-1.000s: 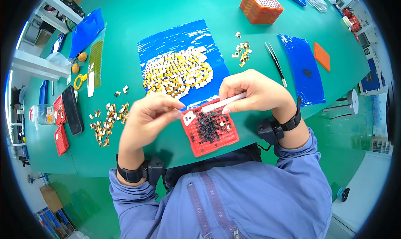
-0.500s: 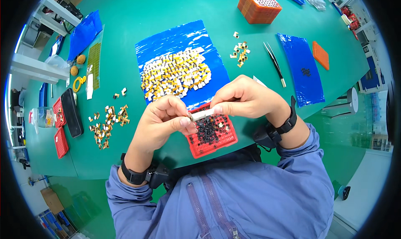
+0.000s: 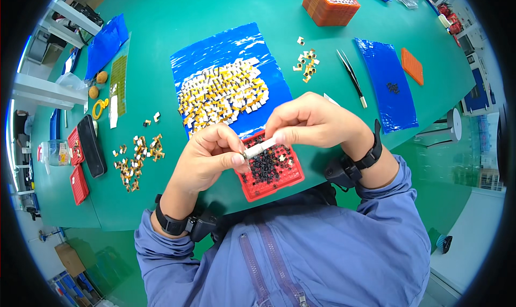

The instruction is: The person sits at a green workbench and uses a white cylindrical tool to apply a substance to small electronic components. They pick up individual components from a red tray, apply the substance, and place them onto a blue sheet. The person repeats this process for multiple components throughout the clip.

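Above the red tray my left hand is closed in a pinch on a small dark-edged part, mostly covered by the fingertips. My right hand pinches the right end of a short white stick-like piece. Its other end meets the part at my left fingertips; whether the two are joined I cannot tell. Beneath both hands lies the red tray with many small black pieces and a few pale ones. Just beyond, a blue sheet bears a crowd of small white-and-gold parts.
Loose gold parts lie in a cluster at left and a smaller one at upper right. Black tweezers rest beside a second blue sheet. Stacked orange trays stand at the back. A black case lies far left.
My right hand has shifted slightly left and up, and more of the white piece shows. The pinch of both hands stays the same. The whole view has shifted slightly.
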`<action>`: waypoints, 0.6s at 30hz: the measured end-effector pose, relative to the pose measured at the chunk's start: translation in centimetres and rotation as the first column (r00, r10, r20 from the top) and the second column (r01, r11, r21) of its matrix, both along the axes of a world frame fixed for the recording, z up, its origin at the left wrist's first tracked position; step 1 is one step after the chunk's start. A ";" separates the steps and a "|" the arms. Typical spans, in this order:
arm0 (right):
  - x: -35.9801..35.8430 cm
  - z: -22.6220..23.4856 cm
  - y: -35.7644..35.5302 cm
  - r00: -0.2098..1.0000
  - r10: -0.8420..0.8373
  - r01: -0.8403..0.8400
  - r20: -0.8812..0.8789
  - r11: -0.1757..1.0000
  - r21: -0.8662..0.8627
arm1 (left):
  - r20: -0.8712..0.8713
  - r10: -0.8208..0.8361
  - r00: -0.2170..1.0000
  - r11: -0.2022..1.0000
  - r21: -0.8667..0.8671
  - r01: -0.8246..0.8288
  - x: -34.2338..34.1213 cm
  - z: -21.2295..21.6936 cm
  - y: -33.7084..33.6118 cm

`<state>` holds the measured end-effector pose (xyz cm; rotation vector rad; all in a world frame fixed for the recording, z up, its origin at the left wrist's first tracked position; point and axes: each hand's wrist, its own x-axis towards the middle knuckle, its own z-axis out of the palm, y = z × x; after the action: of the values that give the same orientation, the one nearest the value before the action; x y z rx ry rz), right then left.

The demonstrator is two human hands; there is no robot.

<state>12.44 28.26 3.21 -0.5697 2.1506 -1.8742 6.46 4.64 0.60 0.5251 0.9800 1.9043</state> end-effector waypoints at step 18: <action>0.1 0.5 0.3 0.999 0.047 -0.047 0.012 0.998 0.044 | -0.061 -0.054 0.997 0.998 -0.042 0.051 0.0 0.2 0.0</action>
<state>12.55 28.60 3.76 -0.5940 2.1472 -1.7965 6.46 4.64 0.84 0.5845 1.0329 1.8277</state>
